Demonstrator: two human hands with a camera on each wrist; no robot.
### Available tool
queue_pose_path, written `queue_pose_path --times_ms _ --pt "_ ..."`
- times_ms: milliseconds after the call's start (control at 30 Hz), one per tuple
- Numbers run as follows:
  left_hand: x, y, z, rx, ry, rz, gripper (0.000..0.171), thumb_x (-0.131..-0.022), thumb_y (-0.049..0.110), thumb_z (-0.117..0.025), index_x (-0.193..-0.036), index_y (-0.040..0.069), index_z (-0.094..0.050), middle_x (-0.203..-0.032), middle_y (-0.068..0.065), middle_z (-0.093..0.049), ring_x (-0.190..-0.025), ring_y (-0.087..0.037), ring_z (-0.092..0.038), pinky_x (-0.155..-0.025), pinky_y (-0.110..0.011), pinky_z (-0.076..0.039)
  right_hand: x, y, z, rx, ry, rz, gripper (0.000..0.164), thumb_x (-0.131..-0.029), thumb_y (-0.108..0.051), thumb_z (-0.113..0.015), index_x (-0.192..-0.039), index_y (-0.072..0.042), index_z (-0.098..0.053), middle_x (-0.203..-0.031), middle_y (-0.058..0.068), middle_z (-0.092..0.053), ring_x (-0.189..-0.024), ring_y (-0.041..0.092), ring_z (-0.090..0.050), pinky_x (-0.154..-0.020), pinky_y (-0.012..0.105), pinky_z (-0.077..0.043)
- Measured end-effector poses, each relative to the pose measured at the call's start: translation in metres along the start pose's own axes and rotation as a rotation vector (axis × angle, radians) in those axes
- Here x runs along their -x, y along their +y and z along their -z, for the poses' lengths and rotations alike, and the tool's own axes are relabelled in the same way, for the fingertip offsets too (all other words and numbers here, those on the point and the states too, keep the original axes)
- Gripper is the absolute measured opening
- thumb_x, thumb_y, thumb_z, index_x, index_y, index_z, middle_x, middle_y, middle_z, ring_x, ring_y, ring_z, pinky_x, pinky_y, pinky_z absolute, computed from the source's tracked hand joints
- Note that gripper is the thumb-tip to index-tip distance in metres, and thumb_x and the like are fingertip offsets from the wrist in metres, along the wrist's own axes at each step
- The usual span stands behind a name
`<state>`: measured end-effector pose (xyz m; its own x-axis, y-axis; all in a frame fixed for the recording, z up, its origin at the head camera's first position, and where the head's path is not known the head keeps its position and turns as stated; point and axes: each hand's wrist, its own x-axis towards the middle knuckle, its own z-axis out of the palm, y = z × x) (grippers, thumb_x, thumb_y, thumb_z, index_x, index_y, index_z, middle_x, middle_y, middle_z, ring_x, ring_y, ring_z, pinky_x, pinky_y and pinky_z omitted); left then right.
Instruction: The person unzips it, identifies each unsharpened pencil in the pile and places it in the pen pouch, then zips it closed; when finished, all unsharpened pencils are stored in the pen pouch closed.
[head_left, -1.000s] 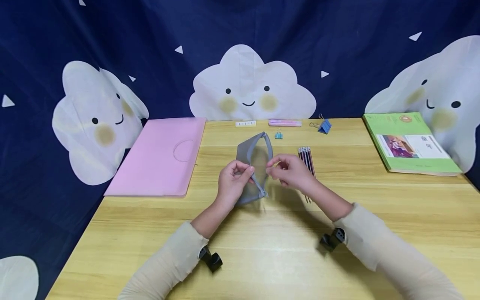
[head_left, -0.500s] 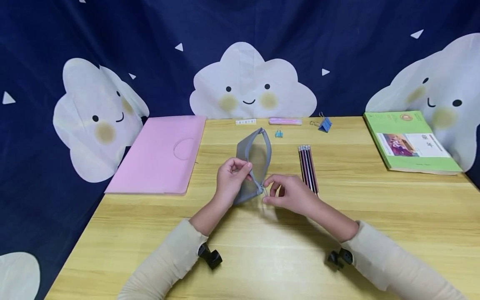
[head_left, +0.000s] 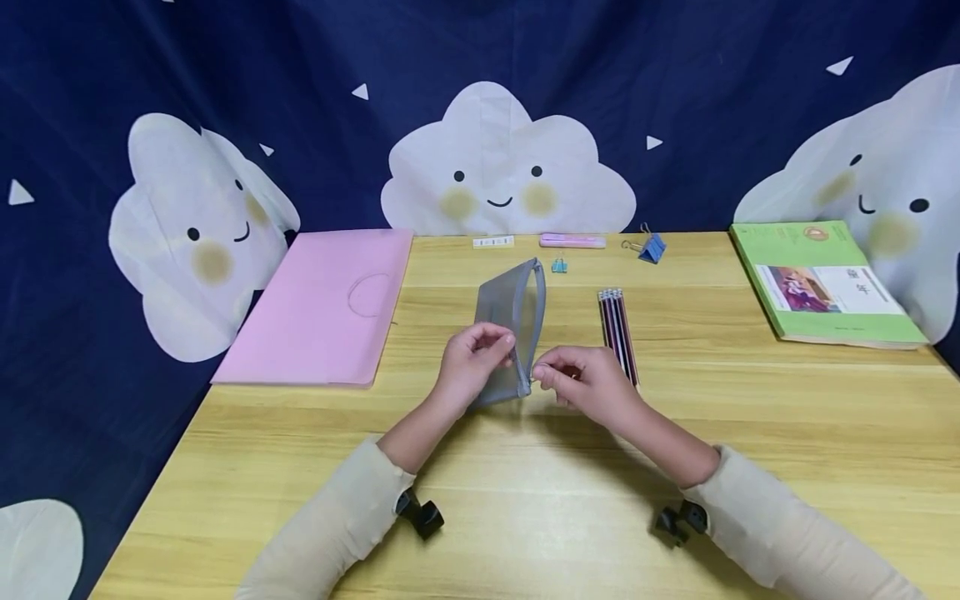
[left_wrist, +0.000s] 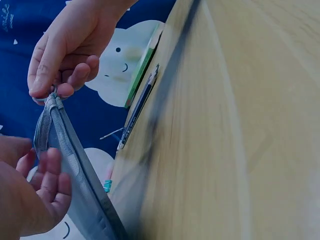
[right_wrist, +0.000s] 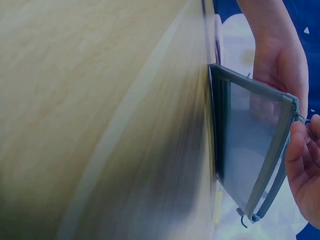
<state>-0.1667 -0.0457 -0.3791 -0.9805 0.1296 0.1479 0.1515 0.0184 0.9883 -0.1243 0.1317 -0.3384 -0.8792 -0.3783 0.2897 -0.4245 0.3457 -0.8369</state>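
A grey see-through zip pouch (head_left: pixel 498 300) stands on its edge at the middle of the table, its mouth facing right and partly open. My left hand (head_left: pixel 474 360) holds the mouth's near side between thumb and fingers. At the near end of the zip, my right hand (head_left: pixel 588 382) pinches the small zip pull (right_wrist: pixel 304 120). The right wrist view shows the pouch's taped edges and zip from the side, with the left hand (right_wrist: pixel 280 70) behind the clear panel. In the left wrist view, the right hand (left_wrist: pixel 70 55) is at the top corner of the pouch.
Several pencils (head_left: pixel 618 337) lie bundled right of the pouch. Behind are a teal binder clip (head_left: pixel 559 265), a blue binder clip (head_left: pixel 651 248), a pink case (head_left: pixel 572 241) and a white strip (head_left: pixel 493 242). A pink folder (head_left: pixel 315 308) lies left, a green book (head_left: pixel 828 283) right.
My right hand has moved down from the middle of the pouch's mouth to its near end, and its parted fingers have closed on the zip pull. The mouth looks narrower.
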Motion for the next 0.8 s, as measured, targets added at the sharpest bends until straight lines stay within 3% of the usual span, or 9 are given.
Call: queue_pose_path --times_ms 100,233,333,433,500,600,800 --pt "0.015 0.016 0.003 -0.156 -0.055 -0.005 0.02 -0.079 0.02 -0.063 -0.093 0.006 -0.061 -0.08 -0.004 -0.059 -0.067 -0.014 -0.054 -0.062 -0.026 -0.048 0.0 -0.011 -0.001 -0.006 0.011 0.002 0.005 -0.081 -0.005 -0.058 -0.079 -0.002 -0.062 -0.059 -0.002 -0.054 -0.042 0.019 -0.048 -0.036 0.023 -0.04" --pt "0.034 0.023 0.007 -0.437 -0.098 -0.11 0.029 -0.074 0.03 -0.067 -0.098 0.014 -0.06 -0.082 0.004 -0.057 -0.07 -0.009 -0.051 -0.06 -0.023 -0.046 -0.001 -0.015 -0.003 -0.011 0.032 -0.001 0.005 -0.081 -0.004 -0.058 -0.079 -0.002 -0.062 -0.059 -0.002 -0.054 -0.041 0.016 -0.047 -0.036 0.023 -0.039" --pt "0.046 0.028 0.007 -0.721 -0.101 -0.254 0.036 -0.071 0.039 -0.066 -0.099 0.016 -0.06 -0.085 0.008 -0.056 -0.069 -0.005 -0.049 -0.058 -0.02 -0.044 -0.004 -0.009 -0.006 -0.021 0.053 0.007 0.006 -0.081 -0.01 -0.059 -0.08 -0.007 -0.063 -0.058 -0.004 -0.055 -0.04 0.015 -0.047 -0.035 0.023 -0.038" --pt "0.052 0.032 0.005 -0.948 -0.046 -0.438 0.027 -0.072 0.036 -0.064 -0.089 0.015 -0.061 -0.08 0.009 -0.056 -0.064 -0.003 -0.047 -0.053 -0.018 -0.042 -0.007 -0.001 -0.011 -0.036 0.056 0.026 0.009 -0.081 -0.018 -0.059 -0.081 -0.01 -0.063 -0.059 -0.006 -0.055 -0.04 0.012 -0.046 -0.034 0.024 -0.038" --pt "0.053 0.035 0.004 -1.013 -0.004 -0.545 0.016 -0.074 0.027 -0.064 -0.08 0.013 -0.061 -0.073 0.006 -0.056 -0.058 -0.004 -0.047 -0.049 -0.019 -0.041 -0.009 0.003 -0.014 -0.042 0.057 0.038 0.012 -0.082 -0.023 -0.058 -0.082 -0.012 -0.063 -0.059 -0.007 -0.056 -0.04 0.011 -0.047 -0.034 0.024 -0.038" --pt "0.056 0.038 0.004 -1.061 0.032 -0.632 0.008 -0.073 0.018 -0.063 -0.069 0.014 -0.057 -0.065 0.006 -0.052 -0.052 -0.004 -0.045 -0.043 -0.02 -0.04 -0.012 0.006 -0.016 -0.026 0.062 0.056 0.014 -0.083 -0.025 -0.057 -0.081 -0.012 -0.063 -0.06 -0.005 -0.056 -0.04 0.009 -0.046 -0.033 0.024 -0.037" --pt "0.064 0.043 0.007 -1.093 0.031 -0.65 0.007 -0.071 0.016 -0.061 -0.066 0.014 -0.057 -0.061 0.006 -0.05 -0.048 -0.004 -0.043 -0.039 -0.019 -0.037 -0.021 0.011 -0.013 0.086 0.084 0.044 0.017 -0.082 -0.024 -0.057 -0.08 -0.009 -0.063 -0.061 -0.002 -0.058 -0.041 0.008 -0.047 -0.034 0.021 -0.038"
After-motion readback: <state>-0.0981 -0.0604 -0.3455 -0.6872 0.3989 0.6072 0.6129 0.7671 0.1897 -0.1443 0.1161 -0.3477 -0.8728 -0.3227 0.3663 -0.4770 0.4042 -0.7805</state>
